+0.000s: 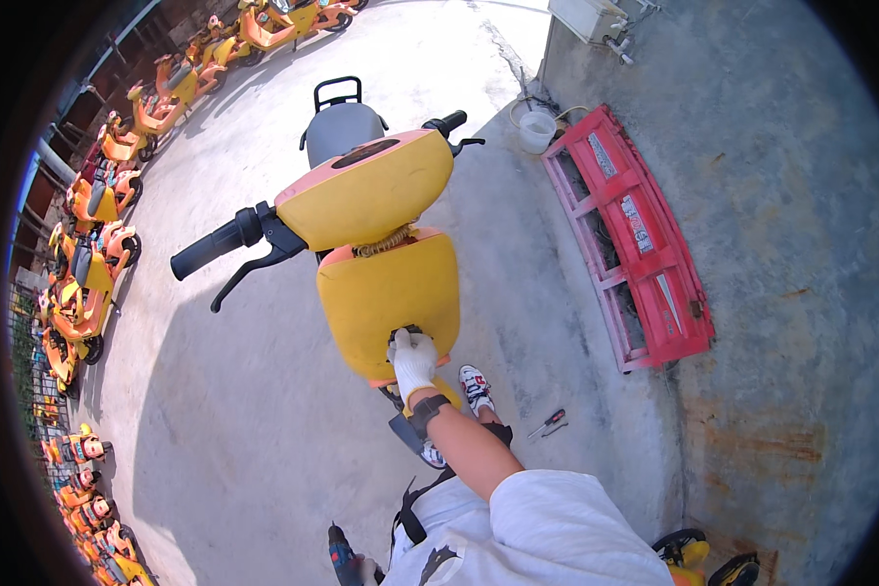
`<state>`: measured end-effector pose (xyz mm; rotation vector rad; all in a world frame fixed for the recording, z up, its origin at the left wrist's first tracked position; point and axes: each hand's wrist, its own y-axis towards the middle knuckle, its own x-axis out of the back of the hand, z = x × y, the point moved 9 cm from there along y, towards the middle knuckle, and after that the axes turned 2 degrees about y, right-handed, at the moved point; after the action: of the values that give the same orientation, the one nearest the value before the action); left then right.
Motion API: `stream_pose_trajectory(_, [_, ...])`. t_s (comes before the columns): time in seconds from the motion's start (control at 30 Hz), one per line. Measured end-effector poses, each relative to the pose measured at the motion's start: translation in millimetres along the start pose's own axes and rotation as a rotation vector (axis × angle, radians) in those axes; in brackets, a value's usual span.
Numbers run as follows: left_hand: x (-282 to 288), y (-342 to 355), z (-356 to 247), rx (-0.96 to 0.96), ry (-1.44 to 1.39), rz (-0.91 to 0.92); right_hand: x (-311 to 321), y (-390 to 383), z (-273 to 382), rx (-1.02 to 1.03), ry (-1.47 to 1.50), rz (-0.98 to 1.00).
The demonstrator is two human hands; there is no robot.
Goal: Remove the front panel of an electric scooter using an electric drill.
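Note:
In front of me stands a scooter with a yellow front panel, seen from its front end. My right hand, in a white glove, reaches to the lower part of that panel. Its fingers are closed on a small black part there, mostly covered by the glove. Down at the lower edge, my left hand is wrapped round a dark blue and black cordless drill, held low by my side with its nose away from the scooter. Only a bit of that hand shows.
Handlebar grips with brake levers stick out on both sides. On the concrete to the right lie a screwdriver and another small tool. A long red metal rack and a white bucket stand by the wall. Several scooters line the left.

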<state>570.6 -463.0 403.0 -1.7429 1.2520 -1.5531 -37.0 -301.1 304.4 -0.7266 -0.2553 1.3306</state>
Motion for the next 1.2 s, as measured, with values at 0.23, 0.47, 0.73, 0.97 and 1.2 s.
stream_pose_trajectory(0.23, [-16.2, 24.4, -26.2, -0.031, -0.025, 0.023, -15.3, -11.1, -6.0, -0.164, 0.162, 0.046])
stream_pose_trajectory(0.47, [-47.6, 85.2, -107.3, -0.161, -0.150, -0.004, -2.9, -1.9, -11.9, -0.135, 0.038, 0.033])
stream_pose_trajectory(0.73, [-70.2, 113.1, -160.4, -0.231, -0.308, -0.048, -14.8, -2.6, -37.9, -0.461, 0.491, 0.132])
stream_pose_trajectory(0.97, [-110.1, 90.9, -132.3, -0.149, -0.408, -0.053, -12.9, -32.1, 36.7, 0.430, -0.710, -0.005])
stream_pose_trajectory(1.2, [-137.8, 49.1, -90.5, -0.023, -0.561, -0.152, 0.0, 6.0, -5.7, -0.226, 0.236, 0.048])
